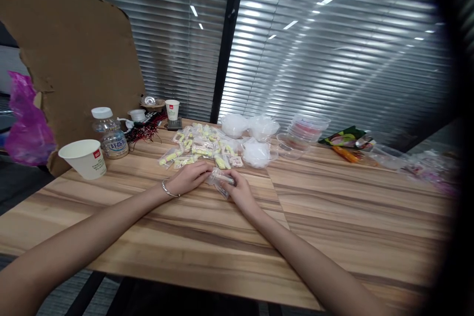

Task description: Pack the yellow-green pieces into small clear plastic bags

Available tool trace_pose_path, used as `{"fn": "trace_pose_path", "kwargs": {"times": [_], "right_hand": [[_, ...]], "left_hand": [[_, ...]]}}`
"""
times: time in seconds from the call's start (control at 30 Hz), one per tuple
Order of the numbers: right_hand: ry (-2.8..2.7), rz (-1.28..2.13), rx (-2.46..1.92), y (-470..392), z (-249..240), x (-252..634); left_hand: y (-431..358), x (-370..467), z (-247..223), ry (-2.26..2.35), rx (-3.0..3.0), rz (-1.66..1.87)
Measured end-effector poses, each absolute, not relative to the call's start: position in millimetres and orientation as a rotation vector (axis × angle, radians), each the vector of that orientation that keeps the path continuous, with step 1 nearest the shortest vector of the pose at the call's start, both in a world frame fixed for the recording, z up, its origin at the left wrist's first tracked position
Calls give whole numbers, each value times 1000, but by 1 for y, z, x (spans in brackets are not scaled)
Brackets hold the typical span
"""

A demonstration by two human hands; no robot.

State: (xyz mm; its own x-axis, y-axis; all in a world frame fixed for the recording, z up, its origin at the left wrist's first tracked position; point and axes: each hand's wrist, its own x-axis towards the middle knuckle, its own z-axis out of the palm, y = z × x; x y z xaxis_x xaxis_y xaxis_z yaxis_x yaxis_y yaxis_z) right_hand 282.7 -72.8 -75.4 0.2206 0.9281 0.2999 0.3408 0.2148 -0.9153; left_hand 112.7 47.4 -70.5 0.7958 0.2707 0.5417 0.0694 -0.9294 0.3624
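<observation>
Near the middle of the table, a small clear plastic bag [219,177] lies between my two hands, with a pale strip along it that I cannot make out. My left hand [190,177], with a silver bracelet at the wrist, pinches the bag's left end. At the other end my right hand [240,190] grips the bag between thumb and fingers. Just beyond my fingers is a spread pile of small clear packets [200,147] with yellow and pale pink pieces inside. White, cloudy-looking plastic bundles [256,153] sit to the right of the pile.
A paper cup [84,159] and a plastic bottle with a white lid [111,133] stand at left. Red and black wires [146,131] lie behind them. Stacked clear tubs [305,128] and a green packet [344,136] are at back right. A cardboard sheet [81,54] rises at left.
</observation>
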Motion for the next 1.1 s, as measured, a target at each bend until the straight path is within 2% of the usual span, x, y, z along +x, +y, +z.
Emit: {"fn": "trace_pose_path", "kwargs": {"times": [1.1], "right_hand": [[-1336,652,-1331,-70,-77,282]], "left_hand": [[43,111,-66,267,2688,895]]}}
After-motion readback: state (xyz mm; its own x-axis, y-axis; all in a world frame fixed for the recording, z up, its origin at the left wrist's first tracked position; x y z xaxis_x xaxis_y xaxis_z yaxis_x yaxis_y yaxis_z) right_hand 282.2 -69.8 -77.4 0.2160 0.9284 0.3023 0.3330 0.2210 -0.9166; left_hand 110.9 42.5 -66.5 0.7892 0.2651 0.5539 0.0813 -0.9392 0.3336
